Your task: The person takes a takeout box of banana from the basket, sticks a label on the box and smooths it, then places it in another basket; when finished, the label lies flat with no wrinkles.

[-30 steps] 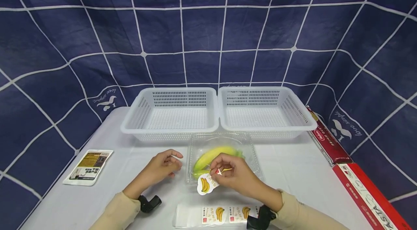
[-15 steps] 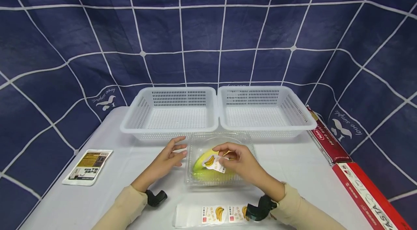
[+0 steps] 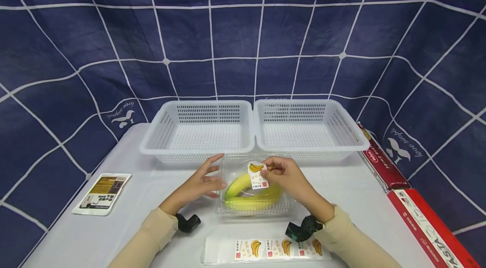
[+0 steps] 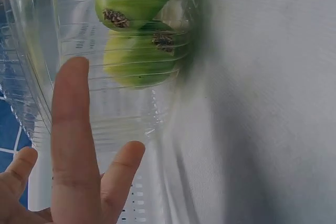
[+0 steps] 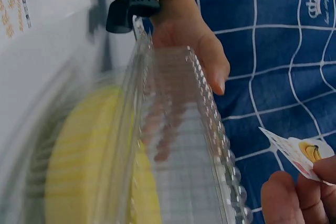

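A clear plastic clamshell box [image 3: 233,169] holds yellow bananas [image 3: 248,205]. Its lid is down over them. Between the thumb and fingers of my right hand [image 3: 292,177] is a white sticker [image 3: 259,176] printed with bananas, held over the lid's right part. In the right wrist view the sticker [image 5: 290,151] stands off the lid, seen nearly edge-on. My left hand [image 3: 193,190] is at the box's left side with fingers spread and fairly straight. The left wrist view shows the green banana ends [image 4: 137,1] through the ribbed wall, fingertips right by it.
A backing sheet [image 3: 220,252] with several banana stickers lies at the front. Two white perforated baskets [image 3: 201,151] stand behind the box. A flat pouch [image 3: 101,195] lies left. Red cartons [image 3: 383,161] line the right edge. Blue grid cloth [image 3: 235,36] hangs behind.
My right hand has moved back over the box, and the sticker has turned upright with its banana picture at the top. My left hand has come in to the box's left side.
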The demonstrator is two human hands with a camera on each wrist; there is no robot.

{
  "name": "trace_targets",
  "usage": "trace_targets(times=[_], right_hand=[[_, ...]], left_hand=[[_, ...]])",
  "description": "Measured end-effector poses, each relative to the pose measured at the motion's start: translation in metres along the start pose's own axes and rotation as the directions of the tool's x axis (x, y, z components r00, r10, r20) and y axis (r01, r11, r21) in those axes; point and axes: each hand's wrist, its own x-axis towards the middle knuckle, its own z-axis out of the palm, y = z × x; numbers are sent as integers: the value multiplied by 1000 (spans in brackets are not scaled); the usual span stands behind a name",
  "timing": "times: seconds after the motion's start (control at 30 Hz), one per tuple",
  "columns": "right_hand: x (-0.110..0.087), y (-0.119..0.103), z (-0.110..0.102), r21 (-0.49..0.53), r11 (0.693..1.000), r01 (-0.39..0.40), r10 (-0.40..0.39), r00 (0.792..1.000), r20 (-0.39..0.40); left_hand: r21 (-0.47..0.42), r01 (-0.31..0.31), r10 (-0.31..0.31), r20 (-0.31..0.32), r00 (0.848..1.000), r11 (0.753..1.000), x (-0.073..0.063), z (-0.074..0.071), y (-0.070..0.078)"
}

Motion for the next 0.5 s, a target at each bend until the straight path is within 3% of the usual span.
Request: trace_targets(times=[0.2,0.5], right_hand=[[7,2,-10,-6,999,-41,41,999,1],[16,8,-17,-8,992,-124,124,992,3]], left_hand=[[-35,7,-6,33,999,999,3,1,0],[-17,2,-1,67,998,1000,6,1,1]])
